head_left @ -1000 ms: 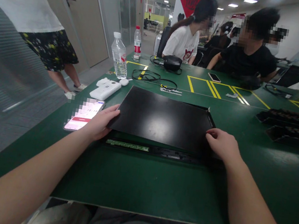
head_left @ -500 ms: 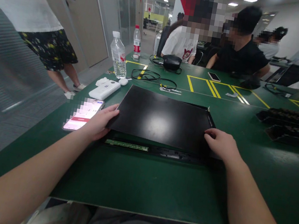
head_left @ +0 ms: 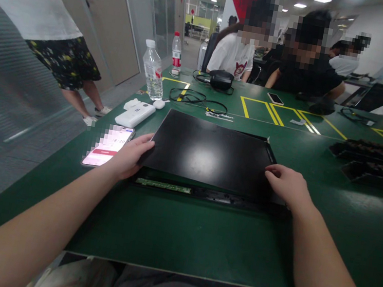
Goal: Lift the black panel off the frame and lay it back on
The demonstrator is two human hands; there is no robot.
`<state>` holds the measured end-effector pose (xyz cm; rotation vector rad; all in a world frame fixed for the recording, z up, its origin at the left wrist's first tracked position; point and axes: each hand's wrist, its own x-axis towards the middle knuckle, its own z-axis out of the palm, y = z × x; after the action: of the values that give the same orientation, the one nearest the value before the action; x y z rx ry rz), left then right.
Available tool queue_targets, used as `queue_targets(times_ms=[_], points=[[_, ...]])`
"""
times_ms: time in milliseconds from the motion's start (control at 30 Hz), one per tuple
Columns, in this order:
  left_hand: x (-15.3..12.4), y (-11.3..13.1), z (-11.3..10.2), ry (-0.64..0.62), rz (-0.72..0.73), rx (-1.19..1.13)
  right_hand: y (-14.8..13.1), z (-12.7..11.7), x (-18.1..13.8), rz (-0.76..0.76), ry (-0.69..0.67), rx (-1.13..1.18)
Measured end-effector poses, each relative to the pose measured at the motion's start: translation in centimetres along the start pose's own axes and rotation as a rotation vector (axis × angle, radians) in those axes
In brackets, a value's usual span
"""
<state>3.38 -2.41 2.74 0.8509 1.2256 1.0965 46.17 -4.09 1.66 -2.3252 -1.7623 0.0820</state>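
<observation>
A glossy black screen panel (head_left: 208, 151) lies tilted over a black frame (head_left: 240, 201), whose near edge shows below it. A green circuit board strip (head_left: 164, 185) runs along the left part of that near edge. My left hand (head_left: 133, 155) grips the panel's left edge, thumb on top and the other fingers partly hidden beneath. At the right edge my right hand (head_left: 286, 182) is closed, thumb and fingertips against the panel's side; the contact is partly hidden. The frame's far right corner sticks out from behind the panel.
Left of the panel lie a lit phone (head_left: 111, 149) and a white power bank (head_left: 135, 114). Water bottles (head_left: 153, 75), black cables (head_left: 192, 98) and another phone (head_left: 275, 99) are farther back on the green table (head_left: 178, 240). Dark trays (head_left: 379, 174) sit right. Several people are around.
My right hand has shifted slightly along the panel's right edge. The panel has barely moved, and the camera view has shifted a little. A seated person opposite has turned their head.
</observation>
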Motion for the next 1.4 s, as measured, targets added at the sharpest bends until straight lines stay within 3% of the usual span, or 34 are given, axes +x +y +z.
queue_targets(times_ms=[1400], points=[[0.3,-0.3,-0.5,0.003,0.010,-0.027,1.0,0.1,0.5,0.037,0.071,0.058]])
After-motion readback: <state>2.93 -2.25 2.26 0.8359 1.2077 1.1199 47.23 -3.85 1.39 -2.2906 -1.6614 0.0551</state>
